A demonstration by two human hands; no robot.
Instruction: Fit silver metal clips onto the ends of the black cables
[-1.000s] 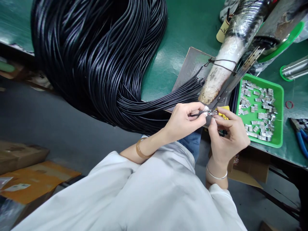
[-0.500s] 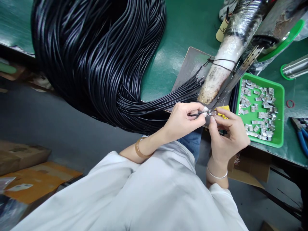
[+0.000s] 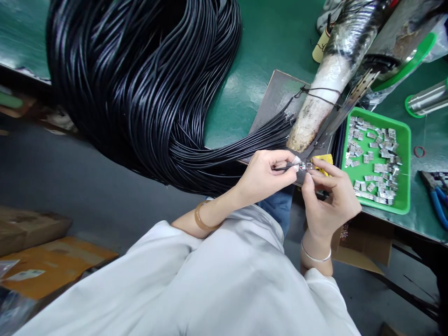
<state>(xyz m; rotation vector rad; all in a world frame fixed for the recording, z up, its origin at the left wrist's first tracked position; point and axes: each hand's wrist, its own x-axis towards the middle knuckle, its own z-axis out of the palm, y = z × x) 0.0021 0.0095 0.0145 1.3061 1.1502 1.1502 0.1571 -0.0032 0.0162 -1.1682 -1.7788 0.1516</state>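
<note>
My left hand (image 3: pixel 268 175) pinches the end of a black cable (image 3: pixel 282 167) between thumb and fingertips. Facing it, my right hand (image 3: pixel 329 189) holds a small metal USB connector (image 3: pixel 309 165) by thumb and forefinger, right at the cable's end. Thin wire ends show between the two; whether they are joined is too small to tell. Behind my right fingertips lies a yellow object (image 3: pixel 324 161), partly covered. A thick bundle of black cables (image 3: pixel 147 88) spreads over the bench to the left, and its stripped ends rest on a grey board (image 3: pixel 276 91).
A green tray (image 3: pixel 406 163) of loose metal connectors stands to the right, with blue-handled pliers (image 3: pixel 437 200) and a red ring (image 3: pixel 419 151) beyond. A wrapped white roll (image 3: pixel 322 98) and a metal strip (image 3: pixel 345 109) slant over the board. A solder spool (image 3: pixel 429 99) lies far right.
Both hands stay close together in almost the same place. The right fingers and the connector have shifted very slightly left, and the connector's metal face shows more clearly. The view has moved a little.
</note>
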